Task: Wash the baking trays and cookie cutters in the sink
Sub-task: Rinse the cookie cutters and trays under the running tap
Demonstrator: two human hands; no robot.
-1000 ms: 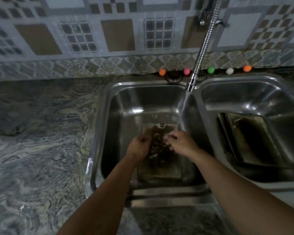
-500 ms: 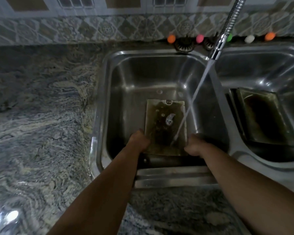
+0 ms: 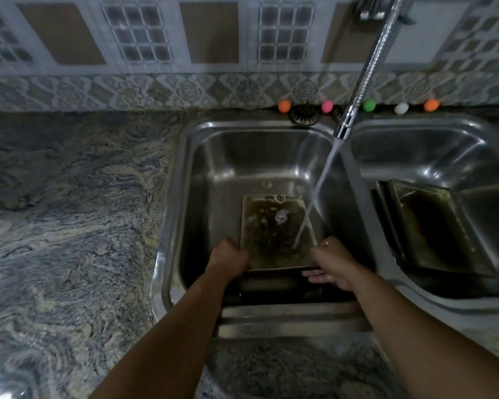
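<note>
The left hand (image 3: 228, 256) gripped the near left corner of a dirty baking tray (image 3: 274, 234), its fingers curled round the edge. The right hand (image 3: 333, 267) was at the tray's near right corner. Its thumb sat up by the side edge and its fingers lay nearly straight under the near edge, so I could not tell if it really gripped the tray. The tray was between the two hands, tilted up in the left bowl of the sink (image 3: 173, 226). Water (image 3: 319, 185) ran down from the tap (image 3: 344, 125) and hit the tray just beyond the right hand. More baking trays (image 3: 432, 226) leaned in the right bowl, well away from both hands.
</note>
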